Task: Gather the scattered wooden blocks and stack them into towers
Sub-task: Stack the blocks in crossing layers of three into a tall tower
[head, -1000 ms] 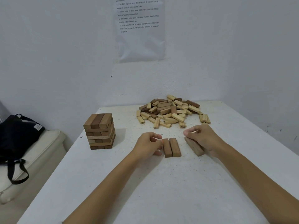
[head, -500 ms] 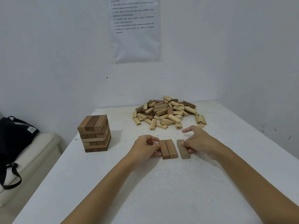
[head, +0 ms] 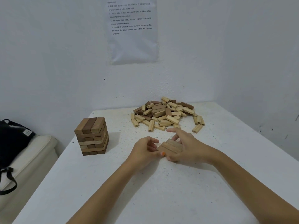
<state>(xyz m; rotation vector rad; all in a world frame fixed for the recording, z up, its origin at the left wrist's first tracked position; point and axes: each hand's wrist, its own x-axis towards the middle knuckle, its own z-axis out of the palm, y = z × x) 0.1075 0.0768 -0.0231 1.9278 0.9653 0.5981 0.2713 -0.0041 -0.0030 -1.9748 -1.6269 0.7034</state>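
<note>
Three brown rectangular wooden blocks [head: 171, 147], smooth and straight-grained, lie flat side by side mid-way along the speckled white counter [head: 161, 191]. The left hand [head: 144, 151] and right hand [head: 188, 148] each close their grip on the row.

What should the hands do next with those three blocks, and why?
Probably nudge the three blocks tight and straight. The left hand and right hand grip them from both sides, but the row lies askew on the table, and a new tower needs a square bottom layer.
</note>
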